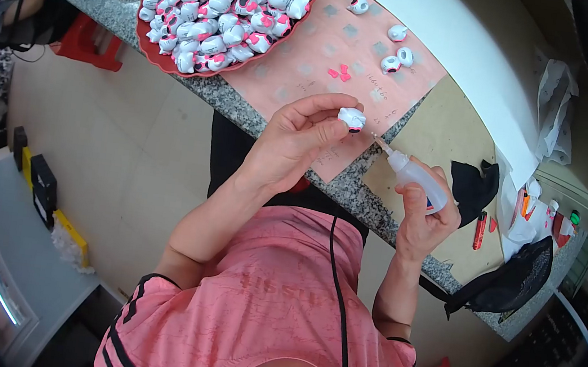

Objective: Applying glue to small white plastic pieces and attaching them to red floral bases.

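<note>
Between the thumb and fingers of my left hand [292, 136] is a small white figure [351, 118] with a dark and pink patch low on it. My right hand [430, 213] is wrapped round a translucent squeeze bottle [421, 183], whose thin nozzle tip points up and left, just short of the figure. Beyond them, several small pink pieces [340, 72] lie on a pink sheet [285, 74] with handwriting. A few more white figures [390, 65] rest near the sheet's far right edge. At the far left a red scalloped tray [169, 66] is heaped with similar white, pink and black figures.
The speckled stone counter [372, 200] runs diagonally. On its right lie a black cloth [473, 191], a red marker-like stick [479, 230] and a black mesh item [512, 277]. A curved white panel [460, 65] borders the far side. A red stool [89, 44] stands at left.
</note>
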`<state>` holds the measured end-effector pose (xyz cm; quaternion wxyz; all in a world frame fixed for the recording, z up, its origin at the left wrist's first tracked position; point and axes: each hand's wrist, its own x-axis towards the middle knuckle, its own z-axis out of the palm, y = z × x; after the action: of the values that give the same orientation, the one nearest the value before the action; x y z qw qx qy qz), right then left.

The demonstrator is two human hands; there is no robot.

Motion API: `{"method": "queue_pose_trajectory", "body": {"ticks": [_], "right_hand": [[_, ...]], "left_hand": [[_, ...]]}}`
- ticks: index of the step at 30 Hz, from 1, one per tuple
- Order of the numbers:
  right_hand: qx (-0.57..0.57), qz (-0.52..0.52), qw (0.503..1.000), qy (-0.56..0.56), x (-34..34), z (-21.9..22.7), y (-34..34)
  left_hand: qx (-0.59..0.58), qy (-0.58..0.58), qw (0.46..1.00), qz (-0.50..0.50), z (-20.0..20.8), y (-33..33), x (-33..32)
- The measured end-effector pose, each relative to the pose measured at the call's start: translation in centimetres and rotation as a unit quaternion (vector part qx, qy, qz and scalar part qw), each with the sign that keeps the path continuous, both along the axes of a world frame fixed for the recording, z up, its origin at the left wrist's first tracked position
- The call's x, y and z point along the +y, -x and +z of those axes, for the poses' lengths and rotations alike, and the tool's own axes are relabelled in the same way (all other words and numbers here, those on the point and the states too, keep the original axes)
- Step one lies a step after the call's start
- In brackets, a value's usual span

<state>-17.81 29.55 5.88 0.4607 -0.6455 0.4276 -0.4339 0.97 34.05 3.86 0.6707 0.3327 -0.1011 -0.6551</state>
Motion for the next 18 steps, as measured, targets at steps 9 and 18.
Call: {"method": "queue_pose_trajectory", "body": {"ticks": [9,18], "right_hand": [[0.007,0.004,1.0,-0.008,-0.1,0.4,0.0],[-0.084,-0.08,0.99,-0.086,-1.8,-0.4,1.1]], "left_hand": [[0.011,0.002,1.0,-0.004,0.1,0.0,-0.2],[0.003,-0.001,1.0,-0.014,-0.1,0.1,-0.1]]}}
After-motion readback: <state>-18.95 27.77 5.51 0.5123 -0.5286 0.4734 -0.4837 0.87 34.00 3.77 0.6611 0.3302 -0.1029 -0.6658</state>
